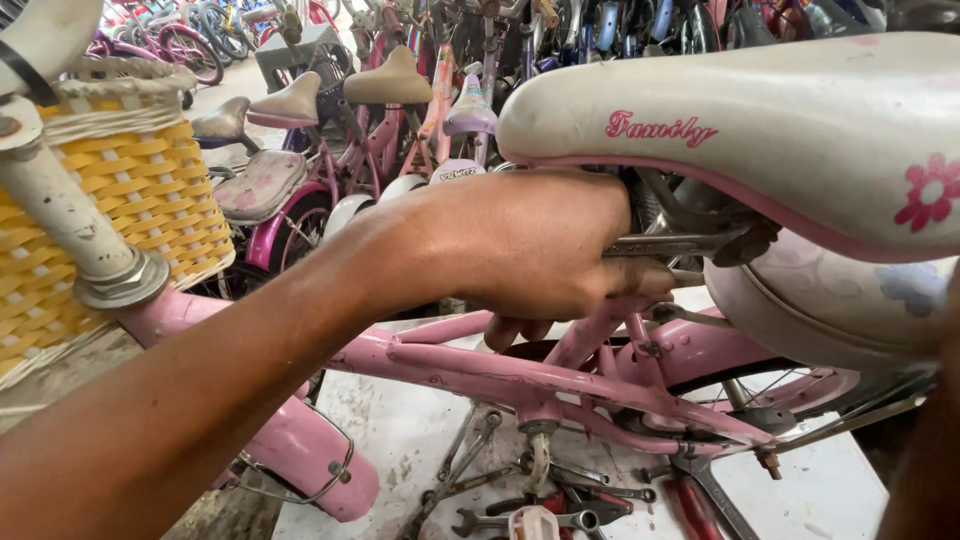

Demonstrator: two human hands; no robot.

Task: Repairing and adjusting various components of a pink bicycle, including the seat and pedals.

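The left hand (pixel 530 250) has its fingers wrapped tight around a metal wrench (pixel 680 243), set just under the white saddle (pixel 760 130) of the pink bicycle (pixel 470 370). A yellow woven basket (pixel 130 190) hangs at the front; the right hand is barely visible, so its fingers cannot be told.

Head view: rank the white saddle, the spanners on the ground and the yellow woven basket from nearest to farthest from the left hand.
1. White saddle: just above and right of the left hand, which grips a metal tool under it.
2. Spanners: on the ground below the pink frame.
3. Yellow woven basket: far left, at the bike's front.
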